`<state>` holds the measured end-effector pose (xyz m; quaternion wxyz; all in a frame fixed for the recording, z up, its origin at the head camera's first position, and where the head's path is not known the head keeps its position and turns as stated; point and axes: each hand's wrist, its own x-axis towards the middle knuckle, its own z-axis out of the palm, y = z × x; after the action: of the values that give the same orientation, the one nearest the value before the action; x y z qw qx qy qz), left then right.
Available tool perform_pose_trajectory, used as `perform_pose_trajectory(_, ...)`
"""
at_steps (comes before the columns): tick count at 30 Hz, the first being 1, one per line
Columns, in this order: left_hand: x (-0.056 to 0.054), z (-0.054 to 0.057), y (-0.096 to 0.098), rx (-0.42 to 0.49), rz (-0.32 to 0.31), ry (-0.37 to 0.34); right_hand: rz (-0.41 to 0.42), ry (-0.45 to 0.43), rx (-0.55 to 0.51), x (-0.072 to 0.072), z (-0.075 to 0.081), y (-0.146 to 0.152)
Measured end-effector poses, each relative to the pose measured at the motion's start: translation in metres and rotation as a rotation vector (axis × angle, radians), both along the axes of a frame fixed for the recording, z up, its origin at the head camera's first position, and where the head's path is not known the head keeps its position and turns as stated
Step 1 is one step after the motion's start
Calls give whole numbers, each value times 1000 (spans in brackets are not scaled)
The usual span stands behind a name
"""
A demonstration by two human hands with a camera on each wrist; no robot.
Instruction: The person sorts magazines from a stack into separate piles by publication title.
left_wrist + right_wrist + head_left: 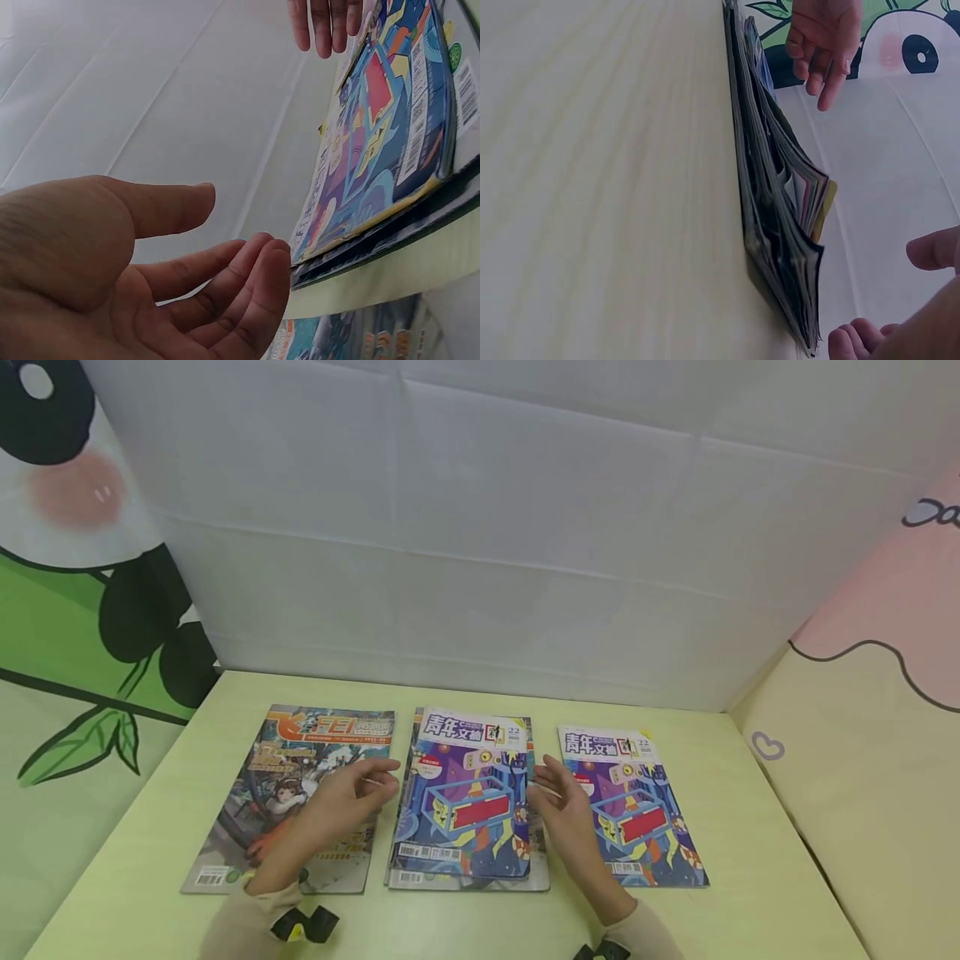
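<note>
In the head view, a purple magazine (468, 793) tops a middle stack, with the edges of larger magazines (480, 883) showing beneath it. My left hand (337, 810) hovers over a larger magazine (255, 810) with an orange title, its fingers loosely bent toward the stack's left edge. On the other side, my right hand (566, 818) is at the stack's right edge, between it and another purple magazine (648, 827) with the same cover. The left wrist view shows my left palm (172, 300) holding nothing. Nothing is gripped by the right hand (915, 330) in its wrist view.
Everything lies on a pale yellow table (465, 927). A white sheet (480, 543) rises behind its back edge. Printed panels stand at the sides, a green one (60, 627) on the left and a pink and cream one (877, 735) on the right.
</note>
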<state>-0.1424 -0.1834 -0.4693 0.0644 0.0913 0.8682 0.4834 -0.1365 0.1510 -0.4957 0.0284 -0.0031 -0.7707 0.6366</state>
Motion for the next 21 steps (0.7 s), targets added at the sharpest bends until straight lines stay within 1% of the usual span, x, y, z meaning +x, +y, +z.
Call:
perform_pose_trajectory(3, 0, -6, 6, 14, -26, -70, -28, -43, 54, -3, -2, 2)
perform_pose_trajectory(7, 1, -11, 9, 24, -52, -126, -37, -94, 98, -7, -4, 5)
perform_pose_trajectory(12, 1, -13, 11, 29, -53, -148, -27, -126, 90, -9, -5, 7)
perform_pose_trajectory(18, 1, -13, 15, 15, -33, -153, -19, -138, 101, -10, -6, 8)
perform_pose_trajectory(21, 1, -13, 15, 11, -32, -150, -22, -147, 112, -10, -6, 7)
